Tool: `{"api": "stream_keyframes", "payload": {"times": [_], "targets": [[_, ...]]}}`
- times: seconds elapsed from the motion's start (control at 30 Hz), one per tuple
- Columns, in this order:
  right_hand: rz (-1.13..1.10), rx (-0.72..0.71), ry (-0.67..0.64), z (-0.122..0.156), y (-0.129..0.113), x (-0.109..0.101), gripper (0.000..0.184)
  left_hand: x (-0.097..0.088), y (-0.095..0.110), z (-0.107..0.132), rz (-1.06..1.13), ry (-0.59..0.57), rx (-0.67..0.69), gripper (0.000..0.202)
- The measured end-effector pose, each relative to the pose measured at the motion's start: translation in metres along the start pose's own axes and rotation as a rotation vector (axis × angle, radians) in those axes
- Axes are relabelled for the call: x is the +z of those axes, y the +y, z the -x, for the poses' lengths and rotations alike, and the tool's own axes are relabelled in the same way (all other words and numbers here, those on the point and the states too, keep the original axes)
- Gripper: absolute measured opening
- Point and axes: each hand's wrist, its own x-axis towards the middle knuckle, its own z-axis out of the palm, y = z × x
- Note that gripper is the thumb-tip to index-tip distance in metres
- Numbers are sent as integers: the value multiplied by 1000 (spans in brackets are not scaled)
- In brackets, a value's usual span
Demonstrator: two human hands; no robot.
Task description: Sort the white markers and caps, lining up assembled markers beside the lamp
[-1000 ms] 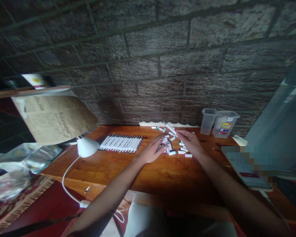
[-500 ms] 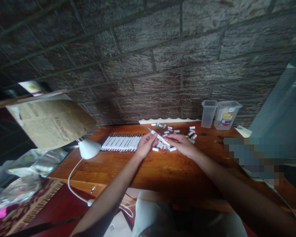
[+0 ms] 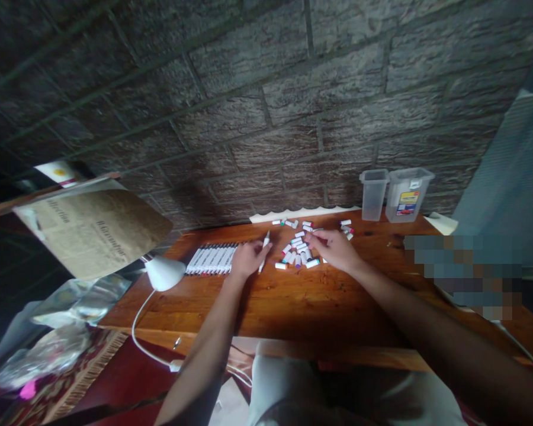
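My left hand (image 3: 246, 259) is closed on a white marker (image 3: 265, 247), its bare pointed end facing away from me, at the right end of a row of markers (image 3: 211, 260). These lie side by side, and the hand hides some of them. Over a scatter of short white marker caps (image 3: 299, 247) with coloured ends is my right hand (image 3: 335, 249). Thumb and fingers are bent together at the pile's right side. What lies between its fingertips, if anything, I cannot make out.
A white lamp (image 3: 164, 272) with a paper shade (image 3: 93, 231) stands left on the wooden table (image 3: 293, 307). Two clear plastic containers (image 3: 373, 195) are at the back right. A wavy white strip (image 3: 302, 212) runs along the brick wall. A cable (image 3: 137, 331) hangs in front.
Both hands were on the marker before. My right hand has let go of it and is at the caps. My left hand has carried the marker left, turning it more upright in view.
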Motion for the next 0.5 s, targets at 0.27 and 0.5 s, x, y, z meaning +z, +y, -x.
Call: {"api": "stream_keyframes", "payload": {"times": [0.27,0.5], "targets": [[164,-100,20,3,-4,-3,34,3,-8,-1,-251,31,-97,38],[245,-117,6,3,-5,-6,37,-4,-20,-1,-146,20,-135,35]]}}
